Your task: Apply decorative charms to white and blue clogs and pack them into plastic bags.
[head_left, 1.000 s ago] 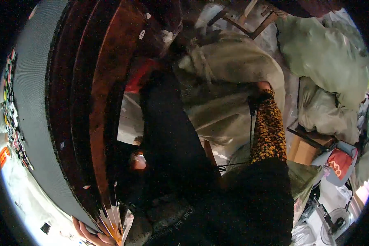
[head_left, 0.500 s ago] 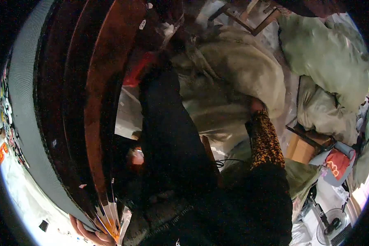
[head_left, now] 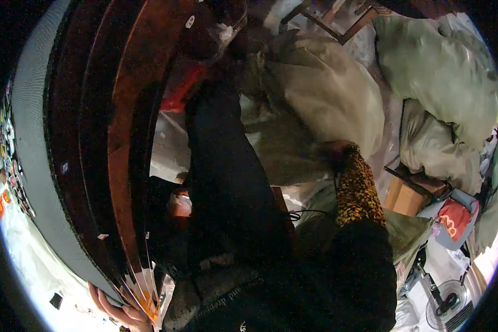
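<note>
At the lower left, my left hand (head_left: 122, 311) is curled round the lower end of a long grey board (head_left: 36, 160), its fingers side by side along the edge. Dark brown panels (head_left: 124, 133) stand next to the board, with clear plastic and an orange glow at their lower end. My right arm, in a black sleeve and a yellow-and-black patterned cuff (head_left: 359, 191), reaches forward. At its end my right hand (head_left: 340, 148) is against a large beige sack (head_left: 326, 94). Shadow hides its fingers, so I cannot tell how they lie.
Green sacks (head_left: 437, 72) are piled at the right. A wooden frame (head_left: 337, 33) lies at the top. Beyond my right sleeve are a cardboard box (head_left: 406, 196), a grey bin with a red bag (head_left: 454, 218) and a round fan-like thing (head_left: 448, 301). A black cable (head_left: 310, 211) loops near my lap.
My left hand and the panels sit slightly further left in view. My right hand has moved slightly left and into deeper shadow against the sack, whose folds have shifted.
</note>
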The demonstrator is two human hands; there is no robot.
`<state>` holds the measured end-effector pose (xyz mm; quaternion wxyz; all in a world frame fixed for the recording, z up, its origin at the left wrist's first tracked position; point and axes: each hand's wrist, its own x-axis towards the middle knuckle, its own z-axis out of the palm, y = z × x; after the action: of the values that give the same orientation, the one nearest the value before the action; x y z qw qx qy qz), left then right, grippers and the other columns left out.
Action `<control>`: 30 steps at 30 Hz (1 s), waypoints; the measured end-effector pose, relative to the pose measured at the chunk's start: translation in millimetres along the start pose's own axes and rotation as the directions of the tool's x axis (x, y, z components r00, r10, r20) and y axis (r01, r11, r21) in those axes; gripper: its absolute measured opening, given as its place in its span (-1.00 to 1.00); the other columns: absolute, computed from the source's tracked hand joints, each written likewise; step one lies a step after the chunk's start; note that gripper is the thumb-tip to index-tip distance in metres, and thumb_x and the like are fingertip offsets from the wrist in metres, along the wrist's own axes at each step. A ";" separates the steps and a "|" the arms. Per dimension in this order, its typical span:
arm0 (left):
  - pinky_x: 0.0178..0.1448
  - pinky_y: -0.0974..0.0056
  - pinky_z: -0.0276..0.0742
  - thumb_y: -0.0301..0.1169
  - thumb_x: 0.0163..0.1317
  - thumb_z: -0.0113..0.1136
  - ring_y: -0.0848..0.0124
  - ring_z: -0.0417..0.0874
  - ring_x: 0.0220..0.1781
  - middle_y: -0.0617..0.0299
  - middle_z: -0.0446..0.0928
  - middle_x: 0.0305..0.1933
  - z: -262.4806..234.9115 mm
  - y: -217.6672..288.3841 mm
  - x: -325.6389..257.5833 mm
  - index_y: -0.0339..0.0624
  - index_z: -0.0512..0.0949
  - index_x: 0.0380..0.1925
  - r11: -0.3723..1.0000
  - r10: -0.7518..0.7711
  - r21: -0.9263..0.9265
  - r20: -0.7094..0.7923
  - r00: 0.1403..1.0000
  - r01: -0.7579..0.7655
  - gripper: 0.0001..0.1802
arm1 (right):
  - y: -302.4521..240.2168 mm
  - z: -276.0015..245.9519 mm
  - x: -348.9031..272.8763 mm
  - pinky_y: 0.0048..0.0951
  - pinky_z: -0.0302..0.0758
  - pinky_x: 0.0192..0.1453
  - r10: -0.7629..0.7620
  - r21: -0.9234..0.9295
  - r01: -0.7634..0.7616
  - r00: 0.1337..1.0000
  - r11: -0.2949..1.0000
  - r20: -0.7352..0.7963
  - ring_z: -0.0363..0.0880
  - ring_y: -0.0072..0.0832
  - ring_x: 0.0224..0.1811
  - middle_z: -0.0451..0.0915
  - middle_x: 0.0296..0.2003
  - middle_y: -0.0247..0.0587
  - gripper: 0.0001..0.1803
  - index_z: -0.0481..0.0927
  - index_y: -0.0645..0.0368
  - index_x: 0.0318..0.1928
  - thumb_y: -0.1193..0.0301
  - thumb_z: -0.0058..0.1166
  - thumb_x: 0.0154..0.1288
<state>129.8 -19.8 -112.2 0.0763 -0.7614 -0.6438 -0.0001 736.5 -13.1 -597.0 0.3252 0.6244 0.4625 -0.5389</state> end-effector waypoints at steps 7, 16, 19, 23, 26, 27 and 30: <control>0.33 -0.19 0.14 0.01 0.40 -0.42 -0.17 0.26 0.30 -0.32 0.17 0.28 -5.9 4.9 0.7 -0.38 0.19 0.22 0.999 -0.049 0.012 0.043 0.998 0.049 -0.32 | -0.3 -74.3 8.7 -0.19 0.42 0.13 -0.106 -0.051 0.095 0.938 0.994 -0.329 0.51 0.00 0.01 0.54 0.00 0.02 -0.62 0.57 0.11 -0.02 0.20 0.06 0.21; 0.35 -0.19 0.12 -0.02 0.40 -0.42 -0.18 0.24 0.31 -0.31 0.15 0.30 -3.4 0.9 0.1 -0.39 0.17 0.23 1.000 -0.020 -0.015 0.040 0.999 0.020 -0.34 | 45.3 -146.3 1.2 -0.07 0.44 0.11 0.164 0.318 0.276 0.465 0.907 -0.870 0.50 -0.02 0.03 0.51 0.02 0.07 -0.60 0.53 0.16 0.02 0.24 0.05 0.21; 0.36 -0.17 0.09 -0.10 0.37 -0.44 -0.13 0.17 0.36 -0.28 0.08 0.34 -5.5 1.6 -0.3 -0.37 0.13 0.25 1.000 -0.011 -0.009 0.083 0.996 0.011 -0.37 | -11.3 -109.6 7.5 -0.02 0.43 0.12 0.153 0.280 0.115 0.615 0.953 -0.773 0.49 -0.01 0.04 0.48 0.05 0.08 -0.57 0.49 0.18 0.06 0.24 0.02 0.22; 0.35 -0.18 0.09 -0.08 0.37 -0.46 -0.13 0.15 0.37 -0.27 0.05 0.35 -8.8 3.7 -0.4 -0.34 0.10 0.26 0.999 -0.035 -0.010 0.124 0.992 0.036 -0.37 | -69.0 -55.6 4.6 0.04 0.42 0.13 0.217 0.283 -0.033 0.728 0.959 -0.650 0.47 0.00 0.06 0.44 0.08 0.10 -0.53 0.44 0.22 0.12 0.25 -0.02 0.24; 0.35 -0.19 0.09 -0.06 0.37 -0.46 -0.12 0.15 0.37 -0.26 0.05 0.35 -7.2 3.9 0.2 -0.33 0.10 0.26 0.999 -0.039 -0.023 0.113 0.993 0.042 -0.36 | -89.7 -42.9 17.0 0.05 0.35 0.20 -0.102 -0.200 -0.018 0.814 0.980 -0.572 0.34 0.02 0.19 0.34 0.18 0.10 -0.49 0.37 0.18 0.19 0.24 -0.06 0.27; 0.35 -0.18 0.09 -0.04 0.37 -0.46 -0.12 0.15 0.37 -0.26 0.05 0.35 -6.6 3.9 0.1 -0.33 0.11 0.26 0.999 -0.023 -0.040 0.091 0.996 0.027 -0.36 | -91.5 -40.2 21.9 0.05 0.28 0.27 -0.308 -0.610 0.051 0.894 0.791 -0.324 0.22 0.04 0.30 0.24 0.27 0.08 -0.46 0.32 0.13 0.25 0.23 -0.09 0.30; 0.35 -0.18 0.09 -0.02 0.37 -0.46 -0.12 0.15 0.37 -0.26 0.06 0.35 -5.0 3.7 -0.6 -0.33 0.13 0.25 0.998 -0.036 -0.041 0.083 0.996 0.039 -0.34 | -78.6 -31.1 29.2 0.02 0.14 0.36 -0.298 -0.397 0.103 0.831 0.912 -0.470 0.05 0.04 0.39 0.10 0.35 0.09 -0.44 0.29 0.09 0.29 0.23 -0.12 0.30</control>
<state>133.8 -21.6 -107.8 0.0335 -0.7499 -0.6605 0.0161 675.0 50.0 -611.7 0.2357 0.6244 0.6865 -0.2887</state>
